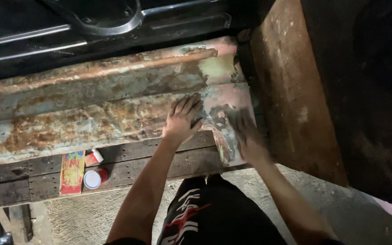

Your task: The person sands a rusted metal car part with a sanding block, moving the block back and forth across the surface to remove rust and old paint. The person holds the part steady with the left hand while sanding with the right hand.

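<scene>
Pressing your left hand (181, 119), fingers spread flat, on the rusty panel (91, 109); your right hand (246, 134) is blurred, grip unclear.

Single head-worn view, looking steeply down, close over rusty panel (91, 109), wooden step below

both hands (182, 119) on panel (91, 113), can (92, 178) on plank (128, 170) below

Two hands are counted, the left hand (181, 119) and the right hand (246, 135) (blurred), on one rusted metal panel (91, 109); below it, one red can (94, 178), one small box (93, 157) and one colourful board (72, 172) are seen
</scene>
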